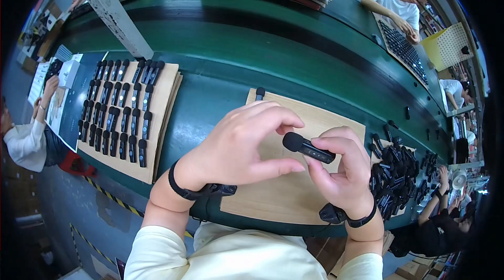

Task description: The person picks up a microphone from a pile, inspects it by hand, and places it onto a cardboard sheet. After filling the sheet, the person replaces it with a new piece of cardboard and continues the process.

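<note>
My right hand [344, 167] pinches a small black clip-on microphone [310, 149] with a round foam cap, held nearly level above a tan board [273, 196]. The foam end points left. My left hand [252, 143] is beside that end, thumb and fingers spread apart around the cap without visibly touching it. Behind my left hand, one more black microphone [260, 92] lies at the board's far left corner, partly hidden by the hand.
Rows of similar microphones lie on stacked boards [164, 128] to the left. At the right is a heaped pile of them [394, 175]. A green conveyor belt [236, 28] runs behind, with a metal post [113, 15] at its left. Several people work around the line.
</note>
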The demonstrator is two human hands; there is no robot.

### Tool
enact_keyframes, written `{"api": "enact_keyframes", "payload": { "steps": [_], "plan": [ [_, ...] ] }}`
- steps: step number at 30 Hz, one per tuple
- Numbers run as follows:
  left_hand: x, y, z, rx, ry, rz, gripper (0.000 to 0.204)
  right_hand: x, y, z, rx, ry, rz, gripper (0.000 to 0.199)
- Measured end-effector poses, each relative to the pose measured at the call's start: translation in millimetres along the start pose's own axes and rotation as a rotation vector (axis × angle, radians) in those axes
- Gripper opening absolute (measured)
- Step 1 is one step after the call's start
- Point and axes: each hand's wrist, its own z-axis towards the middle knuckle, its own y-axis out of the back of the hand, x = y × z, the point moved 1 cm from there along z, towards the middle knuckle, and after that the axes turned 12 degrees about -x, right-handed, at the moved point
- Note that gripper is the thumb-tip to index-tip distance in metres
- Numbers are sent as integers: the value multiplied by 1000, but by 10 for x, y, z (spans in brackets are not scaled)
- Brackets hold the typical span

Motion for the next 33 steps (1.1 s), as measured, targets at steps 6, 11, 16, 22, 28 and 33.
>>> {"api": "enact_keyframes", "payload": {
  "steps": [6,11,16,22,28,33],
  "plan": [
    [174,54,21,78,199,-191,28,-97,-31,14,91,-199,246,37],
    [278,1,36,30,196,-216,27,-236,-202,84,126,-682,574,41],
    [473,-21,52,-65,323,-189,25,-504,-361,205,232,-709,515,29],
    [966,-19,8,-71,383,219,25,-1051,-631,190,299,-736,186,24],
    [1129,-39,-34,54,474,485,22,-1260,-881,164,359,-613,-60,23],
    [1175,-48,-58,108,520,515,20,-1343,-983,173,378,-624,-131,24]
  ]
}}
